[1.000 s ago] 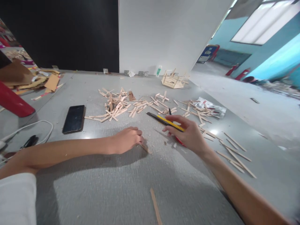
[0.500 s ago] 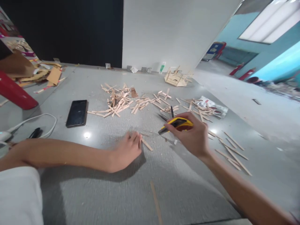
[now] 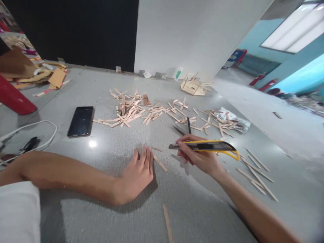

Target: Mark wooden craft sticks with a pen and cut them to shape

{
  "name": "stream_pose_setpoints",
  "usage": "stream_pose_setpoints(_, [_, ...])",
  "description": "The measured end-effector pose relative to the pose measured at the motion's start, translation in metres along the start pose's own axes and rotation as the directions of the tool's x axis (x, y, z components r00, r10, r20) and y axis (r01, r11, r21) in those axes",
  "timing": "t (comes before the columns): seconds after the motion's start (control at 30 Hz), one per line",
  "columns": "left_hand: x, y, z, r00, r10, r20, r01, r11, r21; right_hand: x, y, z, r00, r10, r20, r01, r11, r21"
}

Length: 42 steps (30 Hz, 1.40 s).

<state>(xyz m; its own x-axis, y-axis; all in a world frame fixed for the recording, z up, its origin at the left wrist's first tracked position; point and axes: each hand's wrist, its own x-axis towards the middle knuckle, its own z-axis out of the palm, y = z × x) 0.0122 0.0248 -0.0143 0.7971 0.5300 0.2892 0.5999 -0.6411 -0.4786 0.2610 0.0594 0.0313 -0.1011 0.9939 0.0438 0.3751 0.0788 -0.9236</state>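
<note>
My left hand (image 3: pixel 139 173) rests palm-down on the grey table, its fingertips bent onto the near surface. At its index finger, the end of a flat wooden craft stick (image 3: pixel 160 163) is held against the table; my left thumb is hidden. To the right, my right hand (image 3: pixel 199 157) grips a yellow-and-black utility knife (image 3: pixel 207 146) above the table, its blade pointing left. A thin sliver (image 3: pixel 156 149) lies beyond the held stick. Another craft stick (image 3: pixel 167 222) lies closer to me.
Behind my hands is a pile of craft sticks (image 3: pixel 130 111), with a black pen (image 3: pixel 189 125) nearby. A phone (image 3: pixel 81 121) and a white cable (image 3: pixel 50 123) lie left. Loose sticks (image 3: pixel 260 175) lie right. A small stick-built frame (image 3: pixel 193 88) stands at the back.
The utility knife has turned in my right hand, from tilted with its body tucked in the palm to lying nearly level. My left hand stays by the stick, its fingers straighter.
</note>
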Motion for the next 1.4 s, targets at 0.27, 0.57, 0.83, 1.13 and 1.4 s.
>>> stream_pose_setpoints(0.27, [0.004, -0.008, -0.003, 0.995, 0.097, 0.030, -0.095, 0.993, -0.073, -0.032, 0.010, 0.032, 0.997, -0.066, 0.046, 0.068, 0.996, -0.052])
stream_pose_setpoints(0.57, [0.004, -0.008, 0.004, 0.993, 0.116, -0.005, -0.116, 0.990, -0.085, -0.028, 0.009, 0.043, 0.992, -0.062, 0.110, 0.057, 0.997, 0.048])
stream_pose_setpoints(0.83, [0.006, -0.009, 0.002, 0.991, 0.130, 0.009, -0.129, 0.987, -0.097, -0.032, 0.017, 0.042, 0.989, -0.096, 0.116, 0.096, 0.995, 0.002])
stream_pose_setpoints(1.13, [0.004, -0.010, 0.003, 0.991, 0.127, 0.032, -0.117, 0.970, -0.211, -0.031, 0.016, 0.042, 0.987, -0.074, 0.142, 0.080, 0.996, -0.036])
stream_pose_setpoints(1.4, [0.008, -0.014, 0.000, 0.983, 0.179, 0.039, -0.170, 0.969, -0.182, -0.028, 0.000, 0.043, 0.981, -0.130, 0.146, 0.163, 0.955, -0.248])
